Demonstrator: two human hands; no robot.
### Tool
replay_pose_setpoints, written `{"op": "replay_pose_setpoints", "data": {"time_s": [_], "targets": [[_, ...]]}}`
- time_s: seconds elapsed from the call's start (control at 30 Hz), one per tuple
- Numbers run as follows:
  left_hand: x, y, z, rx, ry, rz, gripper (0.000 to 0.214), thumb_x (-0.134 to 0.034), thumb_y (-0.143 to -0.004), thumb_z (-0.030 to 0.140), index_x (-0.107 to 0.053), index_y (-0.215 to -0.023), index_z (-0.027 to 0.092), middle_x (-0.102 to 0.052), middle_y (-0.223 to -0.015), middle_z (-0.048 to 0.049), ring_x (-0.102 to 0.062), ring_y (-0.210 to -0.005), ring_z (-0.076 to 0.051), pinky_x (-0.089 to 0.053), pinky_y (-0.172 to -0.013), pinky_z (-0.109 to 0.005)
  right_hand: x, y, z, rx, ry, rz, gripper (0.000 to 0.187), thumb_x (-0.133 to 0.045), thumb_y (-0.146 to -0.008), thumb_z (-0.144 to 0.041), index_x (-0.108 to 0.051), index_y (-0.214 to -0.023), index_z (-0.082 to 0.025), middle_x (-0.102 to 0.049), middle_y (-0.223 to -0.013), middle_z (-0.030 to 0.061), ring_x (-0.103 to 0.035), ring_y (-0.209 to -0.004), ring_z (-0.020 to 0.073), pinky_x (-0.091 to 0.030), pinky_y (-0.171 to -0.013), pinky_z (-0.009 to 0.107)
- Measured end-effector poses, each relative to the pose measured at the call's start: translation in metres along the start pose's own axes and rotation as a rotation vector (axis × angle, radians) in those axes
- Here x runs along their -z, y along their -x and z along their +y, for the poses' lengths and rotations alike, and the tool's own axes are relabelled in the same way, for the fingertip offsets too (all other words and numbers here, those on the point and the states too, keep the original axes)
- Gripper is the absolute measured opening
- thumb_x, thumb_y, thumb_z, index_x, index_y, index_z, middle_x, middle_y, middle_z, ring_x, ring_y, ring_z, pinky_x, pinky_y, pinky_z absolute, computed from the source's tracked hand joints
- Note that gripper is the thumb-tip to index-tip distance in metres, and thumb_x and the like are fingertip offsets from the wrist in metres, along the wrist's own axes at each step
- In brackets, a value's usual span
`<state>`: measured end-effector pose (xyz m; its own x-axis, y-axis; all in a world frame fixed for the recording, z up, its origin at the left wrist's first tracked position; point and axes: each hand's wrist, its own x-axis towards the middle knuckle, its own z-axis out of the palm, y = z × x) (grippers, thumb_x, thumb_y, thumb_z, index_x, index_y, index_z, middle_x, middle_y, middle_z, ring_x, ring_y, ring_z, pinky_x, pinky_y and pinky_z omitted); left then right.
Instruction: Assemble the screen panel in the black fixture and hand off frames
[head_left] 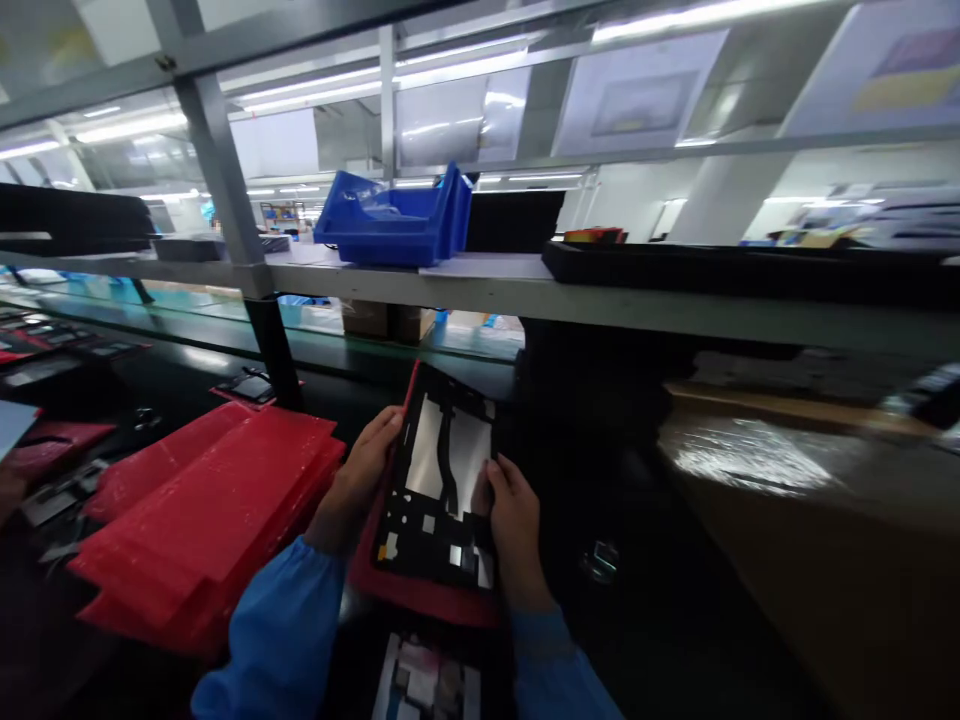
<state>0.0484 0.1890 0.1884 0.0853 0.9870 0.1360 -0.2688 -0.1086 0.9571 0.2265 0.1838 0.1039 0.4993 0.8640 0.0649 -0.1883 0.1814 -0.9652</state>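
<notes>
Between my two hands is a tablet panel [429, 460], tilted up, with its inner side facing me. It has a black frame, silvery metal plates and a dark flat cable down the middle. My left hand [361, 470] is closed on its left edge. On the right edge my right hand [517, 525] grips it, the thumb on the inner face. A red plastic sleeve [424, 600] shows behind and below the panel. To the left lies a stack of red plastic sleeves [202, 500]. Another device part [424, 685] with pale pieces is partly visible below.
A shelf [480, 291] crosses above the dark bench, carrying a blue bin [390, 235] and a black tray [720, 265]. At right stands a cardboard box [795, 570] with clear wrap. A small shiny piece [601, 561] lies nearby. A black post [271, 350] rises behind the sleeves.
</notes>
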Motion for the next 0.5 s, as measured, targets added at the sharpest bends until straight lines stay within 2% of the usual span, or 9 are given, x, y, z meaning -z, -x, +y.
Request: {"op": "replay_pose_setpoints", "data": {"time_s": [0.17,0.3,0.4,0.5], "targets": [[0.007,-0.011,-0.023,0.068,0.002,0.072,0.061,-0.087,-0.053,0.054,-0.06,-0.095,0.018,-0.065,-0.06,0.0035,-0.056,-0.049,-0.012,-0.042,-0.047,-0.021,0.007,-0.008,0.005,-0.084,-0.005,0.001,0.039,-0.075,-0.066,-0.047,-0.074,-0.095,-0.02,-0.074,-0.086,0.0035,-0.067,-0.086,0.0234,-0.053,-0.075,0.034],[0.008,-0.023,-0.039,0.1,0.069,0.102,0.062,-0.087,-0.055,0.05,-0.061,-0.1,0.016,-0.065,-0.056,0.0043,-0.053,-0.044,-0.011,-0.04,-0.045,-0.02,0.01,-0.014,0.017,-0.149,-0.011,0.007,0.037,-0.076,-0.067,-0.045,-0.072,-0.096,-0.022,-0.074,-0.094,0.0024,-0.066,-0.097,0.0234,-0.053,-0.083,0.033],[0.005,-0.027,-0.041,0.103,0.113,0.071,0.061,-0.086,-0.057,0.046,-0.061,-0.104,0.016,-0.066,-0.058,0.004,-0.054,-0.045,-0.01,-0.04,-0.045,-0.02,0.013,-0.019,0.031,-0.217,-0.035,0.004,0.041,-0.077,-0.067,-0.048,-0.069,-0.1,-0.026,-0.073,-0.104,0.0006,-0.064,-0.106,0.0228,-0.053,-0.088,0.032],[0.006,-0.033,-0.04,0.122,0.144,0.019,0.061,-0.086,-0.06,0.044,-0.061,-0.108,0.015,-0.069,-0.063,0.0016,-0.057,-0.049,-0.012,-0.044,-0.049,-0.022,0.023,-0.025,0.045,-0.327,-0.044,-0.09,0.045,-0.077,-0.068,-0.056,-0.07,-0.099,-0.024,-0.074,-0.101,0.005,-0.067,-0.102,0.027,-0.056,-0.085,0.039]]}}
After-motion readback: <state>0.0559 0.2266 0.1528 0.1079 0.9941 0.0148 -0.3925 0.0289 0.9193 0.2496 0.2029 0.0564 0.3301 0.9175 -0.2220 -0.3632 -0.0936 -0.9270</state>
